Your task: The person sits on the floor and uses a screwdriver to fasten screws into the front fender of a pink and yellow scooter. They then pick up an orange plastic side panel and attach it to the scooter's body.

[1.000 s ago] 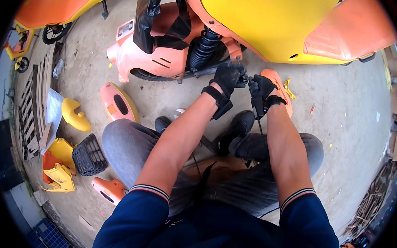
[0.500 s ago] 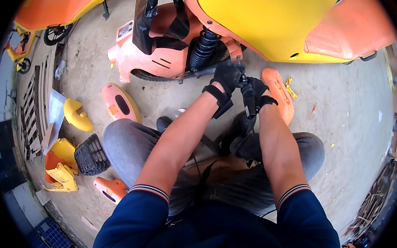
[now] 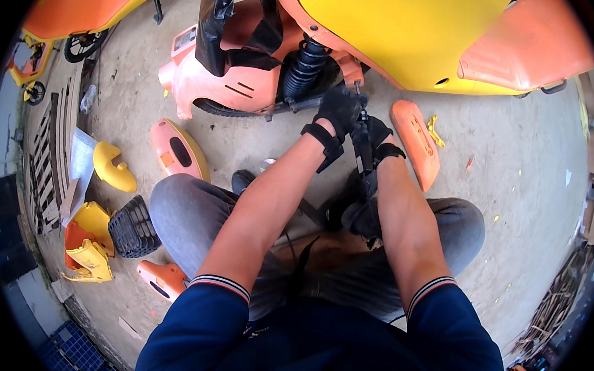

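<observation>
In black gloves, my two hands meet at the lower edge of an orange and yellow scooter (image 3: 385,35). A slim dark screwdriver-like power tool (image 3: 364,152) runs between them, its metal tip pointing up at the orange bodywork. My left hand (image 3: 339,110) is closed around its front end, near the tip. Lower down, my right hand (image 3: 378,131) wraps the tool's body. Whether the tip touches a fastener is too small to tell. A black shock absorber (image 3: 306,72) and a salmon-coloured fender (image 3: 242,85) over a tyre lie just left of my hands.
A black plastic bag (image 3: 214,40) hangs on the scooter. An orange panel (image 3: 414,144) and a yellow piece (image 3: 436,130) lie right. Leftward are an oval cover (image 3: 178,149), a black basket (image 3: 133,229), a yellow fender (image 3: 114,167) and a wooden pallet (image 3: 51,152). Another scooter (image 3: 91,13) stands far left.
The tool's lower end has swung a little left, so it stands straighter. My right hand and forearm have shifted left with it. Both hands keep their grip.
</observation>
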Demonstrator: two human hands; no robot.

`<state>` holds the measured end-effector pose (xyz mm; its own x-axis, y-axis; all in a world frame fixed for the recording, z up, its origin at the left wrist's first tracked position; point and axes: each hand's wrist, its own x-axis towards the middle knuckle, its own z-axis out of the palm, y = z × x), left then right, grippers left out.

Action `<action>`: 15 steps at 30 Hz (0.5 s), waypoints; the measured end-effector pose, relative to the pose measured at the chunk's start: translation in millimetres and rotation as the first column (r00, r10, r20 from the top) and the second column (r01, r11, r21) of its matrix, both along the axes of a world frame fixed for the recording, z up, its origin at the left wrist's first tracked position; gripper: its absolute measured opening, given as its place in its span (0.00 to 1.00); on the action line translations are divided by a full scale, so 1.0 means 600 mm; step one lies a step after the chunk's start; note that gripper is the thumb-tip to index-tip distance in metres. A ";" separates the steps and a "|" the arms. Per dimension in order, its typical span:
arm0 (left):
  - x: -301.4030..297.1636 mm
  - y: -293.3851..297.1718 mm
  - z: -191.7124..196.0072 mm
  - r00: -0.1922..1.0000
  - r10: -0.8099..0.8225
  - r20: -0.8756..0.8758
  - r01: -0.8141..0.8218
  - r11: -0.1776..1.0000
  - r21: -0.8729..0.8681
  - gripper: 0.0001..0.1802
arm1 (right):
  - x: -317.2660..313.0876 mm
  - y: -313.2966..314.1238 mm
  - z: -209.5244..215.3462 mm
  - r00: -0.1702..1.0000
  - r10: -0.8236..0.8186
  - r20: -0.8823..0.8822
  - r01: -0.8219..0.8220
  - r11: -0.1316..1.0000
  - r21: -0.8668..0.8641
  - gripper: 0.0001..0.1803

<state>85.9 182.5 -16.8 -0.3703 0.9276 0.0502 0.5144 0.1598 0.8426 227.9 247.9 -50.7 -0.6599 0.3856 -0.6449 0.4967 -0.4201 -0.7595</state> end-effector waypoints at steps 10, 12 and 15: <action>0.004 -0.015 0.075 0.529 0.235 0.815 -0.081 0.970 -0.227 0.06 | 0.057 0.016 0.042 0.897 -0.101 0.430 -0.304 0.566 0.766 0.19; 0.008 -0.019 0.086 0.486 0.188 0.853 -0.124 0.981 -0.146 0.06 | 0.074 0.028 0.078 0.890 -0.118 0.441 -0.297 0.585 0.755 0.14; 0.008 -0.019 0.094 0.520 0.213 0.827 -0.070 0.976 -0.207 0.06 | 0.063 0.044 0.145 0.927 -0.372 -0.058 0.312 0.673 0.670 0.11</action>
